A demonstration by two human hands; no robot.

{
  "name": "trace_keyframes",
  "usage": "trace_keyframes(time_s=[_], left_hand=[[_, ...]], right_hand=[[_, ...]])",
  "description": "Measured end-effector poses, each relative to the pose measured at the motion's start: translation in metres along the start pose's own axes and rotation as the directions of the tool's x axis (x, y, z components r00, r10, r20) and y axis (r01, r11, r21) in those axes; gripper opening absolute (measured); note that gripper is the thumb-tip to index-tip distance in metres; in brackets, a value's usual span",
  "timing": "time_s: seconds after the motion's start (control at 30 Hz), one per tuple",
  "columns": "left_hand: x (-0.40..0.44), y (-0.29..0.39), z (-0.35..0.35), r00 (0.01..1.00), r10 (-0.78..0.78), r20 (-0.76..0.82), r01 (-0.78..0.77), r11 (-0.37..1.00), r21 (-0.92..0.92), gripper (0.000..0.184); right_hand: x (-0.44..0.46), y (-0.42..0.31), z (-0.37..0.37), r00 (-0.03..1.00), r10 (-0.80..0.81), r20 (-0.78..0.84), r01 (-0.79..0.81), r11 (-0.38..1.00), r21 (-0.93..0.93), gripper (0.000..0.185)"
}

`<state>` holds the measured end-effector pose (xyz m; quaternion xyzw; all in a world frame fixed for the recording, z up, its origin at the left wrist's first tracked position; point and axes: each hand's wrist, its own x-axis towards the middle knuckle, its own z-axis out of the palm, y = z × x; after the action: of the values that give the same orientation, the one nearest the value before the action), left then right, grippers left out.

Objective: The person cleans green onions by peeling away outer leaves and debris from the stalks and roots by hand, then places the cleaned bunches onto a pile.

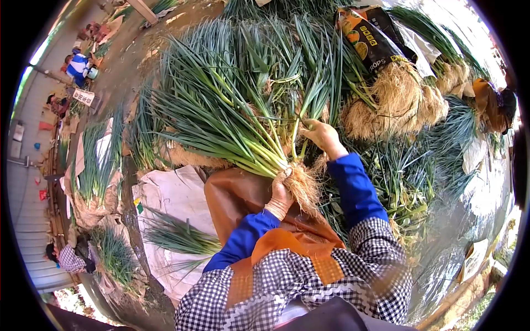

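My left hand (280, 192) is closed around the lower end of a bunch of green onions (248, 140), just above its pale tangled roots (303, 190). The long green leaves of this bunch fan out to the upper left over my lap. To the right of the bunch, my right hand (323, 138) pinches a single stalk that stands a little apart from the others; its fingertips are partly hidden. A brown apron (234, 193) covers my knees beneath the bunch.
More green onions (204, 49) lie heaped ahead. A black printed bag (375, 41) rests on rooted bundles (397, 99) at the right. Loose leaves (397, 171) cover the ground beside me. At left, a pale sheet (171, 204) carries a small bunch (182, 234). Several people work farther left.
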<state>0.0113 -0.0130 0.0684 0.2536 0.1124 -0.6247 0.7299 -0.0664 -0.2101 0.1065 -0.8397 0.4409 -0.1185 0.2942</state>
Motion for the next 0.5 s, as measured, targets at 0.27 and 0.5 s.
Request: trace_keyframes(time_s=[0.27, 0.5], left_hand=[[0.014, -0.008, -0.014, 0.997, 0.029, -0.075, -0.029, 1.0, 0.009, 0.025], [0.013, -0.008, -0.008, 1.0, 0.008, 0.0, -0.008, 0.999, 0.035, 0.028]], right_hand=[[-0.039, -0.033, -0.159, 0.981, 0.072, -0.18, 0.093, 0.638, 0.764, 0.018], [-0.151, 0.137, -0.319, 0.709, 0.178, -0.682, 0.693, 0.003, 0.721, 0.018]])
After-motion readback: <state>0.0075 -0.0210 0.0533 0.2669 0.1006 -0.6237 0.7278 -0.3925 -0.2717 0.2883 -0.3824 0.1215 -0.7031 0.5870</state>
